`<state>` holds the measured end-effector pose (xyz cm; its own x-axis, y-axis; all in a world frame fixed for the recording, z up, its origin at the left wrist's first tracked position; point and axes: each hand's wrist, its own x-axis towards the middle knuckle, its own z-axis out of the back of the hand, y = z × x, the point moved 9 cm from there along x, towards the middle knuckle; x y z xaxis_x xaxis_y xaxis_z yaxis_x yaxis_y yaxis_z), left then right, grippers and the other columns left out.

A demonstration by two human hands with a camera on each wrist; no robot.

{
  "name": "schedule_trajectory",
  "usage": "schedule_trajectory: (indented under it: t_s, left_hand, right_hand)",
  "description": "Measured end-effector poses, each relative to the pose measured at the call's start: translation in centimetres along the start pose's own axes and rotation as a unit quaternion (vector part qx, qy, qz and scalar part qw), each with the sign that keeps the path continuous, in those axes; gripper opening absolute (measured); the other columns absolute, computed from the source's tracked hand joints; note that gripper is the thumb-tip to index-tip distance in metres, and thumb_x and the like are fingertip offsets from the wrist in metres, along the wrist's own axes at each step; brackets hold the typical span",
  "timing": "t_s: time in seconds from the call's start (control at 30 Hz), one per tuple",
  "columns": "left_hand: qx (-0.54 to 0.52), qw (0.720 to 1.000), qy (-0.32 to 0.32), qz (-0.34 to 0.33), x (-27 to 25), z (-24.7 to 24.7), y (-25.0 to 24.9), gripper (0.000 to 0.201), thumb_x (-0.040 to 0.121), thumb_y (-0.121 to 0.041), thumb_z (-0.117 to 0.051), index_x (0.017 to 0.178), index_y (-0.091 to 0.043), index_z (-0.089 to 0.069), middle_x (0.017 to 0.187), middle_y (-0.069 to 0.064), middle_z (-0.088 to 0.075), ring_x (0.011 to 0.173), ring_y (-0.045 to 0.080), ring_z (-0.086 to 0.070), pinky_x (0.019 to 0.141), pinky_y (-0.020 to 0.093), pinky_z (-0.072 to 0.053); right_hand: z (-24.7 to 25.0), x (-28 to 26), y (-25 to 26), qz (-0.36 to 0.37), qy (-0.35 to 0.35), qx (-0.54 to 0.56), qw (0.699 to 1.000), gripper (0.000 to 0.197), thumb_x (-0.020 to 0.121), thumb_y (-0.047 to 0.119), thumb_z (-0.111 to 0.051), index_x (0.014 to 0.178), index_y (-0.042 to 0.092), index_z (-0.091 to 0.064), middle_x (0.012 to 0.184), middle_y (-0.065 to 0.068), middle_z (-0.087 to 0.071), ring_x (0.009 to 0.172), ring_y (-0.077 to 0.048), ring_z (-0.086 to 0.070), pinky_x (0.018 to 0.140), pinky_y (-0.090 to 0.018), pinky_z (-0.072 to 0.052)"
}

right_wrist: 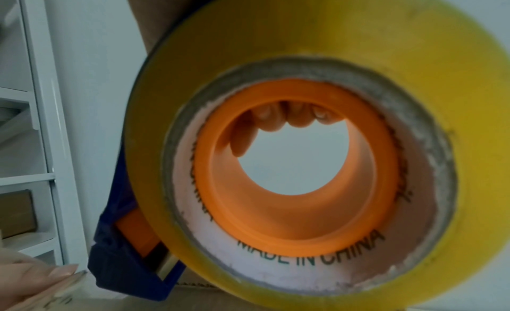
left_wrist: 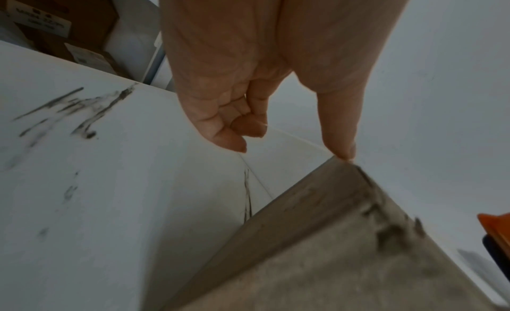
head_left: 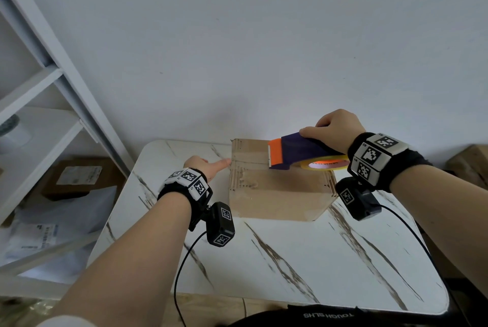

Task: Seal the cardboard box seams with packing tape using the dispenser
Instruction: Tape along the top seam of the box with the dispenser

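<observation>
A brown cardboard box (head_left: 277, 194) stands near the back of the white marble table (head_left: 290, 260). My left hand (head_left: 210, 168) is beside the box's left side. Its straight thumb (left_wrist: 342, 141) touches the box's upper left edge (left_wrist: 345, 169), while its other fingers (left_wrist: 237, 139) curl loosely and hold nothing. My right hand (head_left: 335, 128) grips the blue and orange tape dispenser (head_left: 293, 153) from above and holds it just over the box top, with the orange blade end pointing left. The yellow tape roll (right_wrist: 345, 42) fills the right wrist view, and my fingertips (right_wrist: 276, 117) show through its orange hub.
A white shelf unit (head_left: 60, 83) at the left holds a brown box (head_left: 79, 176) and plastic-wrapped parcels. Another brown box (head_left: 472, 163) sits at the far right. The wall rises right behind the table. Black cables (head_left: 184, 260) hang from both wrist cameras across the table's front.
</observation>
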<state>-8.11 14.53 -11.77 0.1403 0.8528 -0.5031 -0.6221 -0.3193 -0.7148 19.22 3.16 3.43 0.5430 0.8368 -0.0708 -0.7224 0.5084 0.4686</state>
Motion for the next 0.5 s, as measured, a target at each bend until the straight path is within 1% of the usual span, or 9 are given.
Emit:
schedule_trajectory:
  t_s: [0.03, 0.07, 0.1, 0.17, 0.2, 0.23, 0.33, 0.43, 0.5]
  left_hand:
    - [0.015, 1.000, 0.003, 0.000, -0.2, -0.2, -0.1, 0.054, 0.069, -0.063, -0.068, 0.064, -0.014, -0.044, 0.071, 0.003, -0.050, 0.084, 0.025, -0.057, 0.094, 0.045, -0.051]
    - [0.024, 1.000, 0.005, 0.000, -0.4, -0.5, -0.1, 0.057, 0.069, -0.066, -0.064, 0.062, -0.014, -0.042, 0.069, 0.002, -0.049, 0.082, 0.025, -0.058, 0.092, 0.045, -0.052]
    - [0.029, 1.000, 0.007, -0.004, -0.5, -0.6, -0.2, 0.060, 0.068, -0.069, -0.062, 0.068, -0.011, -0.048, 0.074, 0.004, -0.055, 0.084, 0.025, -0.060, 0.091, 0.044, -0.052]
    - [0.039, 0.999, 0.019, 0.002, -0.3, -1.2, -0.1, 0.078, 0.065, -0.073, -0.056, 0.097, -0.002, -0.061, 0.097, 0.012, -0.066, 0.096, 0.028, -0.062, 0.092, 0.042, -0.052]
    - [0.046, 0.999, 0.024, 0.008, -0.1, -1.5, 0.1, 0.083, 0.068, -0.072, -0.054, 0.109, -0.001, -0.059, 0.107, 0.015, -0.066, 0.102, 0.029, -0.061, 0.094, 0.042, -0.051]
    - [0.055, 0.998, 0.029, 0.012, -0.1, -1.8, 0.2, 0.083, 0.073, -0.070, -0.051, 0.115, 0.000, -0.057, 0.112, 0.016, -0.065, 0.105, 0.029, -0.060, 0.095, 0.042, -0.050]
    - [0.069, 0.996, 0.057, 0.010, -0.7, -2.9, -0.2, 0.071, 0.088, -0.060, -0.037, 0.117, 0.002, -0.056, 0.120, 0.020, -0.062, 0.110, 0.031, -0.059, 0.097, 0.039, -0.047]
    - [0.075, 0.995, 0.069, 0.015, -1.1, -3.6, -0.5, 0.066, 0.095, -0.053, -0.027, 0.122, 0.002, -0.053, 0.126, 0.021, -0.057, 0.115, 0.034, -0.056, 0.088, 0.035, -0.041]
    - [0.079, 0.994, 0.077, 0.010, -1.1, -4.0, -0.5, 0.066, 0.096, -0.052, -0.027, 0.130, 0.001, -0.047, 0.130, 0.022, -0.052, 0.118, 0.035, -0.053, 0.096, 0.038, -0.043]
  right_hand:
    - [0.0, 0.0, -0.1, -0.001, -0.001, 0.001, 1.000, 0.036, 0.078, 0.041, -0.065, 0.077, 0.006, -0.073, 0.081, -0.006, -0.067, 0.076, -0.019, -0.056, 0.070, -0.032, -0.047]
    - [0.0, 0.1, -0.1, -0.001, -0.001, 0.001, 1.000, 0.035, 0.078, 0.041, -0.065, 0.077, 0.006, -0.073, 0.081, -0.006, -0.067, 0.076, -0.018, -0.056, 0.070, -0.032, -0.047]
    - [0.0, 0.1, -0.1, -0.002, 0.000, 0.001, 1.000, 0.035, 0.078, 0.041, -0.065, 0.076, 0.006, -0.072, 0.080, -0.006, -0.066, 0.076, -0.018, -0.056, 0.070, -0.032, -0.047]
    - [-0.1, 0.1, -0.2, -0.003, 0.002, 0.001, 1.000, 0.034, 0.078, 0.041, -0.065, 0.076, 0.008, -0.072, 0.080, -0.005, -0.066, 0.076, -0.018, -0.056, 0.070, -0.031, -0.047]
    - [-0.2, 0.2, -0.2, -0.004, 0.002, 0.001, 1.000, 0.034, 0.077, 0.041, -0.065, 0.076, 0.008, -0.072, 0.080, -0.005, -0.066, 0.076, -0.018, -0.056, 0.070, -0.032, -0.047]
    - [-0.2, 0.2, -0.2, -0.004, 0.001, 0.001, 1.000, 0.034, 0.077, 0.041, -0.065, 0.076, 0.007, -0.072, 0.080, -0.005, -0.066, 0.076, -0.019, -0.056, 0.070, -0.032, -0.047]
    - [-0.4, 0.3, -0.3, -0.004, 0.004, -0.001, 1.000, 0.034, 0.077, 0.042, -0.065, 0.075, 0.009, -0.072, 0.079, -0.005, -0.066, 0.076, -0.019, -0.057, 0.068, -0.031, -0.046]
    - [-0.4, 0.3, -0.4, -0.006, 0.005, 0.000, 1.000, 0.032, 0.077, 0.042, -0.065, 0.073, 0.011, -0.071, 0.078, -0.004, -0.066, 0.077, -0.018, -0.057, 0.068, -0.030, -0.046]
    - [-0.4, 0.3, -0.4, -0.006, 0.007, -0.002, 1.000, 0.032, 0.076, 0.042, -0.065, 0.073, 0.011, -0.071, 0.079, -0.004, -0.066, 0.078, -0.019, -0.057, 0.070, -0.032, -0.047]
